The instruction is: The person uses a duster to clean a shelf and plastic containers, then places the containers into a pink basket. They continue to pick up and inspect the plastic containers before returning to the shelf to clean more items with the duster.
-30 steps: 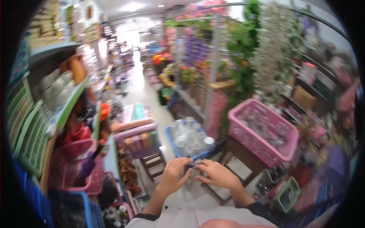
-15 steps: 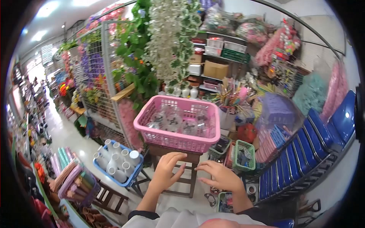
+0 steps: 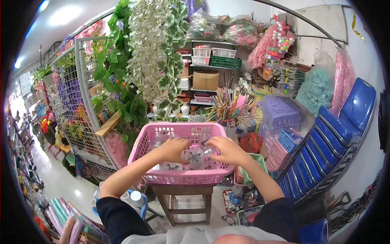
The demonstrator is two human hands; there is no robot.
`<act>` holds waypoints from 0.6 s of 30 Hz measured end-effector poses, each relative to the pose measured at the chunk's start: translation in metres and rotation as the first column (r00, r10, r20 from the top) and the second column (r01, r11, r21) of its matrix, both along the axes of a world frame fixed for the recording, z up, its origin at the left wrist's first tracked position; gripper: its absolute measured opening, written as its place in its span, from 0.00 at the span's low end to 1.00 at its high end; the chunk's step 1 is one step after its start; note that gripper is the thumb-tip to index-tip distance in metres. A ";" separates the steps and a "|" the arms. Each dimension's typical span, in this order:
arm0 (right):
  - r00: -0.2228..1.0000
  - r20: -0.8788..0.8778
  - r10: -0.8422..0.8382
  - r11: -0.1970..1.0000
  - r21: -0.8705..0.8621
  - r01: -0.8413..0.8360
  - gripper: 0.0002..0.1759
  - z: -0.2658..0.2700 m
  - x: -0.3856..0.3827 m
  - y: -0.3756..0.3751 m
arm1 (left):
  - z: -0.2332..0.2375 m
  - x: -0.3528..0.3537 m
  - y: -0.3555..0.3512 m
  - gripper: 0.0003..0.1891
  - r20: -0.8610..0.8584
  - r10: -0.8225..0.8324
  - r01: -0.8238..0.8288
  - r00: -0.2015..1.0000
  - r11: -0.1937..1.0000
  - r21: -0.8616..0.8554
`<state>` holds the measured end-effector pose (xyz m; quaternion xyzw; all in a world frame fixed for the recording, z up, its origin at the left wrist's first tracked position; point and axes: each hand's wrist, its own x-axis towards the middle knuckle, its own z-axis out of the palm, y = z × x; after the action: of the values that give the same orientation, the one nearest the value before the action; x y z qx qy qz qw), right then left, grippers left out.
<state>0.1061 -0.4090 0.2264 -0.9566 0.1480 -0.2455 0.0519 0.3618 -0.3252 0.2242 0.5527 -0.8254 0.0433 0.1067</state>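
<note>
A pink plastic basket (image 3: 180, 179) stands on a dark wooden stool (image 3: 187, 211). Inside it lie several clear, see-through containers (image 3: 195, 157) with dark marks on their bases. My left hand (image 3: 174, 149) reaches over the left part of the basket, fingers stretched to the right and thumb apart below, just above the containers. Over the right side, my right hand (image 3: 226, 151) has its fingers and thumb spread, fingertips right at another clear container (image 3: 207, 147). One container lies in the gap between both hands. Parts of the containers are hidden beneath my hands.
Blue stacked chairs (image 3: 313, 150) lean along the right wall. White vases (image 3: 134, 198) fill a blue basket at lower left. A green basket (image 3: 258, 162) and small trays sit right of the stool. Hanging garlands (image 3: 148, 53) and a wire rack (image 3: 77, 97) rise at left.
Both hands have moved forward from in front of the pink basket to over and into it. The view has shifted, bringing the basket nearer.
</note>
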 end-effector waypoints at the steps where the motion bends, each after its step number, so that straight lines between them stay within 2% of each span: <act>1: 0.996 -0.084 0.009 0.999 -0.040 -0.012 0.29 -0.007 0.012 -0.014 | -0.006 0.003 -0.013 0.42 0.062 0.017 -0.023 0.998 0.995 0.099; 2: 0.997 -0.078 -0.002 0.999 -0.041 -0.001 0.29 -0.012 0.022 -0.022 | -0.012 0.005 -0.026 0.47 0.125 0.028 -0.052 0.992 0.980 0.191; 5: 0.907 -0.416 -0.069 0.997 -0.060 0.049 0.48 -0.028 0.049 -0.049 | -0.044 0.010 -0.056 0.52 0.187 0.022 -0.062 0.982 0.977 0.206; 6: 0.909 -0.409 -0.079 0.996 -0.066 0.056 0.48 -0.036 0.054 -0.056 | -0.054 0.011 -0.062 0.52 0.193 0.017 -0.056 0.981 0.978 0.199; 8: 0.803 -0.565 -0.191 0.975 -0.201 0.091 0.53 -0.046 0.064 -0.063 | -0.070 0.013 -0.072 0.51 0.263 0.031 -0.080 0.964 0.981 0.179; 9: 0.747 -0.636 -0.194 0.976 -0.200 0.083 0.57 -0.050 0.070 -0.069 | -0.075 0.016 -0.077 0.51 0.282 0.021 -0.070 0.959 0.984 0.165; 14: 0.756 -0.629 -0.182 0.976 -0.212 0.058 0.57 -0.062 0.081 -0.071 | -0.078 0.027 -0.092 0.49 0.273 -0.018 -0.035 0.962 0.982 0.186; 16: 0.730 -0.657 -0.189 0.972 -0.231 0.044 0.60 -0.063 0.084 -0.069 | -0.076 0.029 -0.095 0.48 0.211 -0.083 0.019 0.974 0.957 0.291; 18: 0.765 -0.626 -0.154 0.983 -0.172 0.057 0.57 -0.058 0.081 -0.070 | -0.071 0.026 -0.095 0.47 0.216 -0.092 0.027 0.972 0.957 0.287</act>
<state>0.1871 -0.4786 0.1685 -0.9745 0.1922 0.0802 -0.0837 0.3876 -0.4202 0.1537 0.5285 -0.8462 -0.0153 -0.0669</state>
